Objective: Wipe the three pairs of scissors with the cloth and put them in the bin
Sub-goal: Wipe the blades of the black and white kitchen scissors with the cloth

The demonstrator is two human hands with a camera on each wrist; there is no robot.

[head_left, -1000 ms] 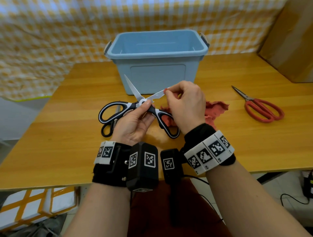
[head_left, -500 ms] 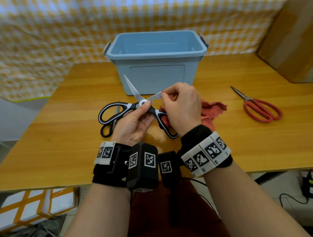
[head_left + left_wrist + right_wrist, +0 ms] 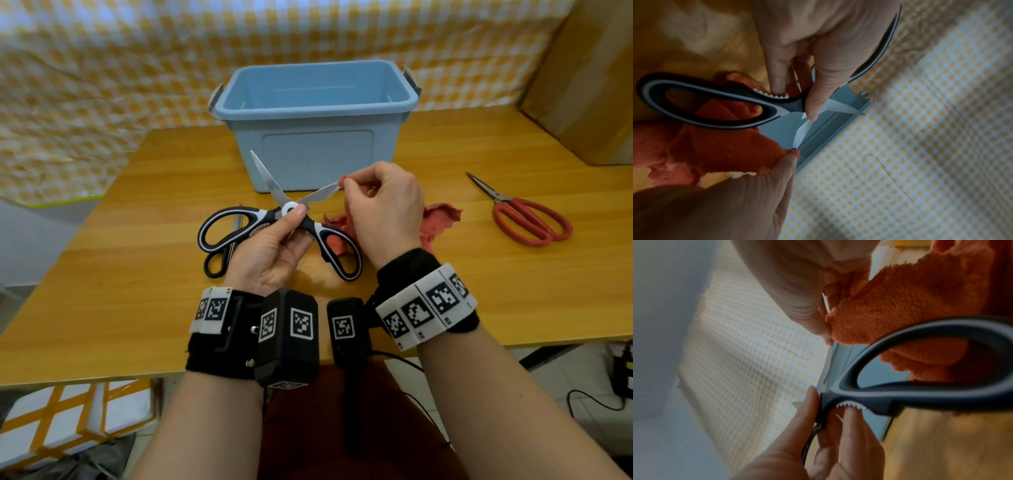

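My left hand [image 3: 274,240] pinches the black-and-white scissors [image 3: 329,236] at the pivot and holds them spread open above the table. My right hand [image 3: 380,202] pinches the red cloth [image 3: 442,219] around the tip of the right blade. The left wrist view shows those scissors [image 3: 715,100] and the cloth [image 3: 725,154] wrapped on the blade tip; the right wrist view shows the cloth [image 3: 910,313] and a scissor handle [image 3: 941,369]. Red-handled scissors [image 3: 527,219] lie shut at the right. Black scissors [image 3: 222,253] lie partly hidden under my left hand. The blue bin [image 3: 315,120] stands behind, open.
A wooden table [image 3: 120,274] carries everything. A cardboard box [image 3: 589,85] stands at the back right. A yellow checked cloth [image 3: 102,85] hangs behind the table. Cables and a device [image 3: 623,377] lie on the floor at the right.
My right hand with the cloth slid in toward the pivot, then back out to the blade tip. The left hand and the scissors have stayed in place.
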